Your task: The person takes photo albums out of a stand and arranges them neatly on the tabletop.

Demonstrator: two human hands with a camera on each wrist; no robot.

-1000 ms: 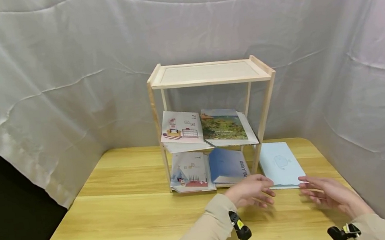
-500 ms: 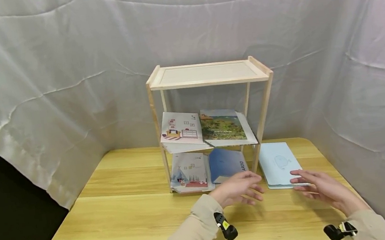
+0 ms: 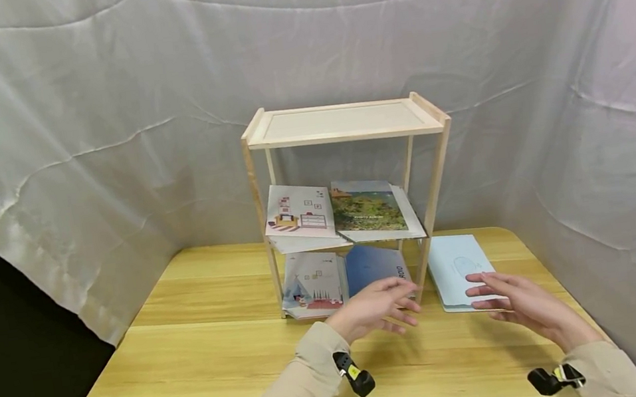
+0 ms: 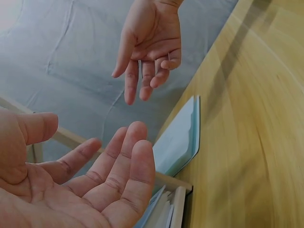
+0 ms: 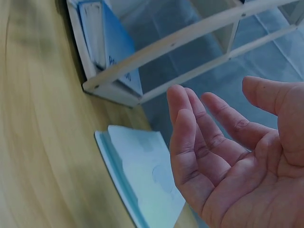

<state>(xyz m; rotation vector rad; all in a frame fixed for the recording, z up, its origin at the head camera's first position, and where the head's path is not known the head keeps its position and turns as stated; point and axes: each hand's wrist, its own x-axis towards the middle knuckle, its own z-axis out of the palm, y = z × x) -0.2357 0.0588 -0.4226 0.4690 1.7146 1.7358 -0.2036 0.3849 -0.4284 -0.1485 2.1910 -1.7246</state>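
In the head view my left hand (image 3: 375, 310) hovers in front of the shelf's lower right, its fingers loosely spread and holding nothing. My right hand (image 3: 525, 305) is held above the near right corner of a light blue book (image 3: 454, 268), also with nothing in it. That book lies flat on the table, right of the shelf, with a small round drawing on its cover. Behind the left hand a blue book (image 3: 372, 268) lies on the bottom shelf, partly hidden. Both palms show bare in the left wrist view, the right hand (image 4: 154, 47) facing the left.
A pale wooden shelf rack (image 3: 344, 121) stands at the back of the wooden table (image 3: 195, 362). Its middle level bears a white illustrated book (image 3: 298, 211) and a book with a garden picture (image 3: 369, 212). Another illustrated book (image 3: 312, 283) lies below. Grey cloth (image 3: 102, 119) surrounds the table.
My left hand has drawn back to the left, away from the light blue book. The right hand has shifted slightly left over that book's near corner. The books look unmoved.
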